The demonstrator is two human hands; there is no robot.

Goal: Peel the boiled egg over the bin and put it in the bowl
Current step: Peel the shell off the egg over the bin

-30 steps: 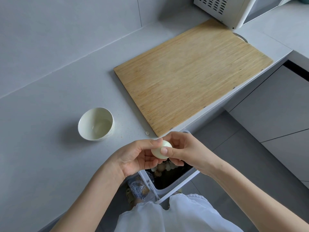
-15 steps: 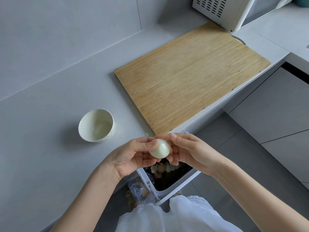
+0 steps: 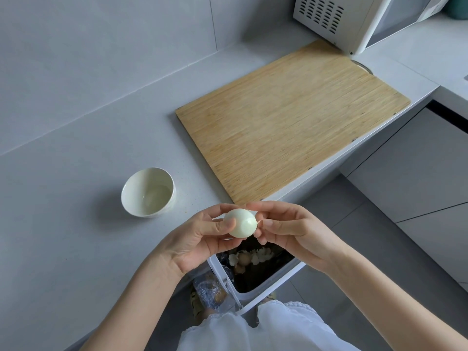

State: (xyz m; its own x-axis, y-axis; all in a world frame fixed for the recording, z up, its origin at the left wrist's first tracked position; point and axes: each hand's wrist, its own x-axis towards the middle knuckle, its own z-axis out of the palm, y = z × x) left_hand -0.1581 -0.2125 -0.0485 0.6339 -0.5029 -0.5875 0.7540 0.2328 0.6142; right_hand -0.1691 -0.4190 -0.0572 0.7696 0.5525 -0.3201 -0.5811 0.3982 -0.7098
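Note:
A smooth, pale boiled egg [image 3: 242, 223] with no shell showing on its upper side sits between my two hands, above the counter's front edge. My left hand [image 3: 197, 239] grips its left end with thumb and fingers. Fingertips of my right hand [image 3: 286, 228] pinch at its right end, where a thin pale shred sticks out. Just below stands a white bin [image 3: 263, 297], open, with shell pieces [image 3: 253, 258] inside. A white bowl [image 3: 131, 196] stands on the grey counter to the left of the hands, nothing in it.
A wooden cutting board [image 3: 291, 122] lies on the counter [image 3: 63, 198] behind the hands. A white microwave [image 3: 354, 19] stands at the top right. Grey cabinet fronts [image 3: 417, 173] and floor lie to the right. My white garment [image 3: 266, 330] shows at the bottom.
The egg has been turned in my hands and now shows more of its smooth surface. My right fingers have slid from over the egg to its right end. The view has shifted slightly.

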